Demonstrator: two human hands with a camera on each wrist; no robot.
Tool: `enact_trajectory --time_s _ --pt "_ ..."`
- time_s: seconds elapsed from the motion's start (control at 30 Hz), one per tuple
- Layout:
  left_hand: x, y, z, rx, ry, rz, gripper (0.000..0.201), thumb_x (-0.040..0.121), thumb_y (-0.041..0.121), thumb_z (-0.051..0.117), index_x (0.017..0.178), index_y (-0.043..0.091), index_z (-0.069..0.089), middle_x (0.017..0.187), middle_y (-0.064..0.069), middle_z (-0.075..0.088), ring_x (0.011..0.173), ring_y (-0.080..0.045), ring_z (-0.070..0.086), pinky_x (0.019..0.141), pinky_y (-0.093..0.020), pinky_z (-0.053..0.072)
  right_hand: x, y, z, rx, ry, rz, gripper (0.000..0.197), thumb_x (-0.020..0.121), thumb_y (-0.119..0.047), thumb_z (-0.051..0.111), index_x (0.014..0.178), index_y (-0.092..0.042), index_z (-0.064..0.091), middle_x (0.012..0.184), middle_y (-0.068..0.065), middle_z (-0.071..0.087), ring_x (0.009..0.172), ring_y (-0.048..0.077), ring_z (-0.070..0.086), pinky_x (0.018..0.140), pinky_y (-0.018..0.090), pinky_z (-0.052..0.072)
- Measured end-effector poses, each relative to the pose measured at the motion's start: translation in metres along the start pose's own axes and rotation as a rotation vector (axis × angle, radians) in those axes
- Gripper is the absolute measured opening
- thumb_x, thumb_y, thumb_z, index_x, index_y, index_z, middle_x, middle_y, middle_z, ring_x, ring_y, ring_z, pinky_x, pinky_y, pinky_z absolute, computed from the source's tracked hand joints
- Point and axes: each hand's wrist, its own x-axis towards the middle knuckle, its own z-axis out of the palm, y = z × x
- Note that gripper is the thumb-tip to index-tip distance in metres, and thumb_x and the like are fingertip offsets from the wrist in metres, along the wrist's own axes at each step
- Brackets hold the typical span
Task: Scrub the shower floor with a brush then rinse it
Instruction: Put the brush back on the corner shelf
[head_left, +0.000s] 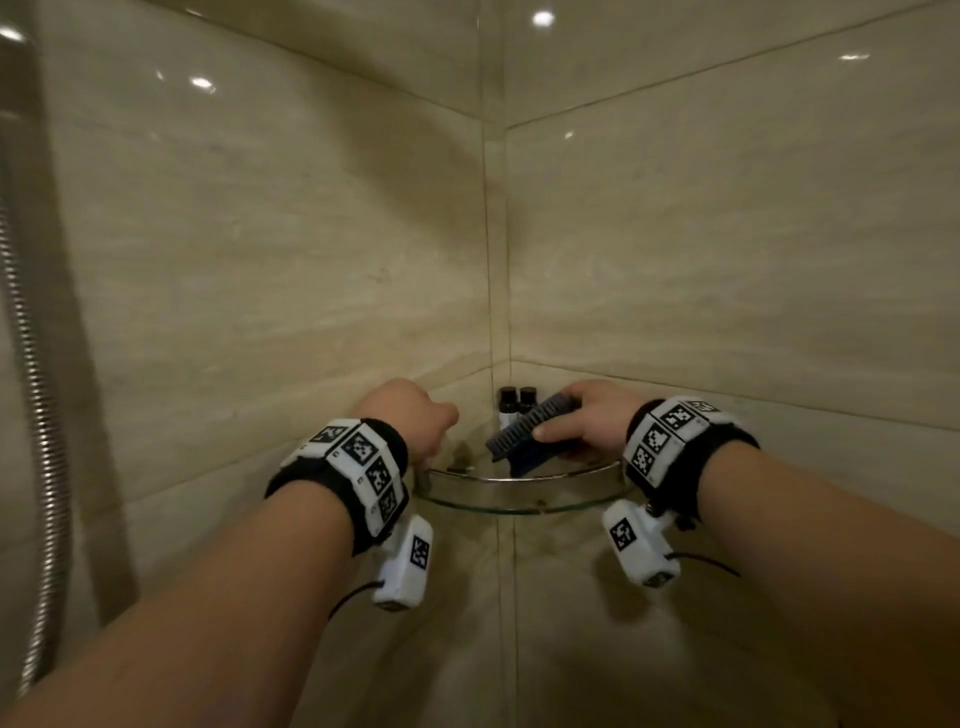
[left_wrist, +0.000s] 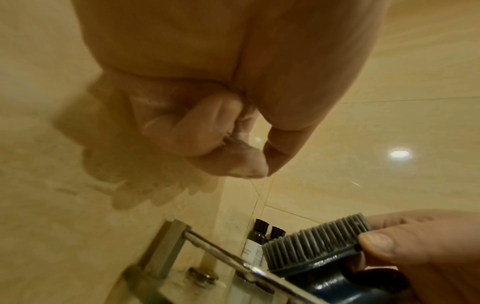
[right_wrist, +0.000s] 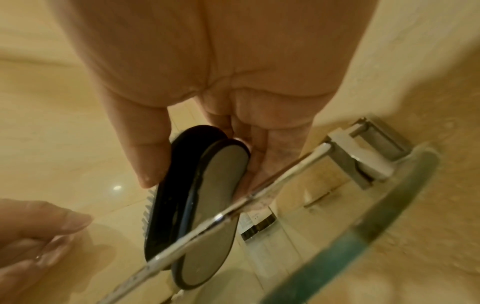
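A dark blue scrub brush (head_left: 524, 428) with grey bristles is tilted over the glass corner shelf (head_left: 519, 506), bristles facing left. My right hand (head_left: 574, 421) grips it, thumb on the bristle side and fingers behind the back. In the right wrist view the brush (right_wrist: 187, 207) shows its dark body and a grey oval back, with the thumb (right_wrist: 145, 160) pressed on its edge. My left hand (head_left: 415, 421) is curled into a fist beside the shelf's left end and holds nothing; in the left wrist view its fingers (left_wrist: 228, 152) are folded in. The shower floor is out of view.
Two small dark-capped bottles (head_left: 517, 402) stand in the corner behind the brush. A chrome rail (left_wrist: 223, 255) runs along the shelf front, fixed by metal brackets (right_wrist: 363, 156). A metal shower hose (head_left: 31, 415) hangs at the far left. Beige tiled walls meet at the corner.
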Motion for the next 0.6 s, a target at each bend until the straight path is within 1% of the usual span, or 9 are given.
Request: enact_trajectory --time_s 0.1,0.13,0.2,0.3,0.4,0.43,0.5,0.6 --pt "-0.002 0.000 0.000 -0.002 0.003 0.010 0.033 0.091 0.035 0.060 0.076 0.008 0.071 0.066 -0.008 0.074 0.072 -0.035 0.074 0.060 -0.033 0.050 0.003 0.001 -0.001 -0.104 0.002 -0.013 0.037 0.077 -0.034 0.086 0.104 -0.017 0.067 0.096 0.009 0.074 0.090 0.029 0.072 0.083 0.045 0.061" --pt "-0.003 0.000 -0.001 0.000 -0.001 0.015 0.034 0.091 0.035 0.059 0.076 0.007 0.071 0.067 -0.009 0.074 0.074 -0.035 0.074 0.060 -0.032 0.049 0.004 0.000 -0.001 -0.149 0.002 -0.017 0.037 0.076 -0.038 0.085 0.104 -0.021 0.067 0.096 0.007 0.073 0.091 0.028 0.071 0.085 0.045 0.060" --pt "-0.005 0.000 -0.003 0.006 -0.007 0.022 0.035 0.093 0.034 0.058 0.076 0.006 0.071 0.068 -0.010 0.074 0.075 -0.036 0.074 0.061 -0.032 0.050 0.007 -0.001 -0.001 -0.206 0.006 -0.020 0.035 0.076 -0.041 0.084 0.102 -0.025 0.066 0.096 0.002 0.072 0.091 0.024 0.069 0.085 0.041 0.059" --pt "-0.007 0.000 -0.004 0.017 -0.011 0.023 0.035 0.092 0.034 0.059 0.073 0.008 0.070 0.066 -0.009 0.074 0.076 -0.036 0.074 0.063 -0.035 0.053 0.009 -0.003 0.002 -0.239 -0.007 -0.029 0.035 0.078 -0.039 0.084 0.105 -0.026 0.065 0.097 -0.001 0.070 0.092 0.018 0.066 0.082 0.033 0.054" --pt "-0.009 0.000 -0.004 0.043 -0.002 0.022 0.034 0.092 0.035 0.059 0.078 0.007 0.072 0.063 -0.005 0.073 0.071 -0.032 0.074 0.068 -0.038 0.059 0.009 -0.004 0.003 -0.284 -0.035 -0.039 0.037 0.078 -0.037 0.083 0.108 -0.025 0.065 0.099 -0.003 0.069 0.092 0.015 0.064 0.078 0.030 0.049" --pt "-0.008 0.000 -0.004 0.047 0.002 0.021 0.033 0.092 0.035 0.059 0.079 0.007 0.072 0.062 -0.004 0.073 0.067 -0.030 0.072 0.067 -0.037 0.058 0.009 -0.004 0.003 -0.308 -0.046 -0.042 0.038 0.078 -0.038 0.083 0.109 -0.026 0.064 0.099 -0.004 0.068 0.093 0.015 0.063 0.078 0.030 0.048" --pt "-0.008 -0.001 -0.004 0.044 0.005 0.015 0.033 0.092 0.035 0.059 0.080 0.007 0.072 0.062 -0.005 0.073 0.059 -0.027 0.066 0.062 -0.033 0.053 0.010 -0.004 0.003 -0.360 -0.061 -0.045 0.042 0.077 -0.041 0.084 0.111 -0.027 0.064 0.100 -0.005 0.067 0.095 0.016 0.062 0.082 0.031 0.047" --pt "-0.008 -0.002 -0.004 0.058 0.009 0.015 0.033 0.092 0.035 0.059 0.081 0.007 0.072 0.064 -0.006 0.074 0.057 -0.025 0.064 0.061 -0.031 0.051 0.011 -0.001 0.002 -0.416 -0.069 -0.044 0.048 0.076 -0.043 0.084 0.115 -0.025 0.065 0.101 -0.005 0.067 0.095 0.016 0.061 0.084 0.030 0.046"
